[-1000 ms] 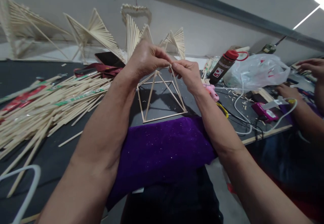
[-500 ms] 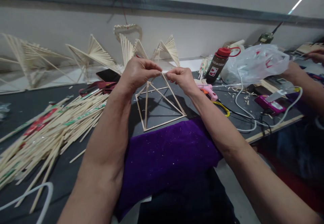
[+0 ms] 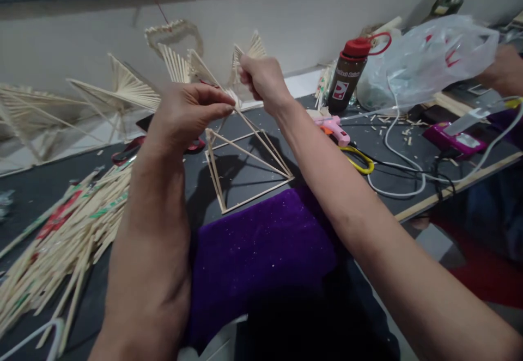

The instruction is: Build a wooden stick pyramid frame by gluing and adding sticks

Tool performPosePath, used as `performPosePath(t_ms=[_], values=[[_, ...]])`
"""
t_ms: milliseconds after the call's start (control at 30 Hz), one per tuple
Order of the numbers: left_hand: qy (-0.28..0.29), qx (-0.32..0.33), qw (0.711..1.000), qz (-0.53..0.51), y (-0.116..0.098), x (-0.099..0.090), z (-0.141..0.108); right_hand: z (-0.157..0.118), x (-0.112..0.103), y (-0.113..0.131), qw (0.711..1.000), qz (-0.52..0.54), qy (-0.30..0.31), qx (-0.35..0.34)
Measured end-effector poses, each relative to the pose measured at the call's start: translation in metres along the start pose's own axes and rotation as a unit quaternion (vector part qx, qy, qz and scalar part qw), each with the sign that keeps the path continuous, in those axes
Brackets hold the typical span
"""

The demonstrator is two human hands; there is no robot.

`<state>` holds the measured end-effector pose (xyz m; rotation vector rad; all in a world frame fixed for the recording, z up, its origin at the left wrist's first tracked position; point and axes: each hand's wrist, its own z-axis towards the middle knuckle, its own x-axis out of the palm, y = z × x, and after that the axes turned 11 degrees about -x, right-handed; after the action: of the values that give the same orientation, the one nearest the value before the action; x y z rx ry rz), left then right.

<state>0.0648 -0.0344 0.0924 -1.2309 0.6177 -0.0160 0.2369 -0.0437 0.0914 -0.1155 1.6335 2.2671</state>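
Observation:
A small frame of thin wooden sticks [image 3: 257, 195] stands on the dark table in front of me. Its base is four-sided, and slanting sticks rise from the corners. My left hand [image 3: 183, 113] pinches the upper end of a slanting stick [image 3: 265, 146] between thumb and fingertips. Just right of and above that pinch, my right hand [image 3: 263, 80] is curled closed; what its fingers hold, if anything, is hidden. A purple cloth [image 3: 261, 263] dotted with specks lies along the near side of the frame.
Loose wooden sticks [image 3: 81, 225] are heaped at left. Finished stick models [image 3: 122, 91] line the wall. To the right are a pink glue gun [image 3: 337, 130], a bottle with a red lid [image 3: 347, 75], a plastic bag [image 3: 433, 61], a magenta device [image 3: 453, 140], cables and another person's hand [image 3: 504, 69].
My right hand has left the stick's upper end, moving up and away and curling closed. My left hand stays at the joint. The view has shifted slightly.

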Motion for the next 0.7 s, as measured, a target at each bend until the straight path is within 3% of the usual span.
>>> performPosePath(t_ms=[33, 100, 233, 433, 700], values=[[-0.004, 0.001, 1.0, 0.003, -0.001, 0.001, -0.001, 0.002, -0.001, 0.005, 0.998, 0.017, -0.058, -0.022], [-0.021, -0.001, 1.0, 0.021, -0.005, 0.002, -0.004, 0.002, -0.005, 0.016, 0.993, 0.029, -0.096, -0.058], [-0.044, -0.007, 0.997, 0.059, -0.011, 0.003, -0.011, -0.007, -0.013, 0.03, 0.994, 0.039, -0.004, -0.098], [-0.033, -0.016, 0.999, 0.03, -0.008, 0.002, -0.007, -0.019, -0.017, 0.021, 0.99, 0.012, 0.022, -0.141], [-0.011, -0.009, 1.0, 0.02, -0.003, 0.002, -0.002, -0.021, -0.033, 0.001, 0.989, -0.014, 0.115, -0.092]])
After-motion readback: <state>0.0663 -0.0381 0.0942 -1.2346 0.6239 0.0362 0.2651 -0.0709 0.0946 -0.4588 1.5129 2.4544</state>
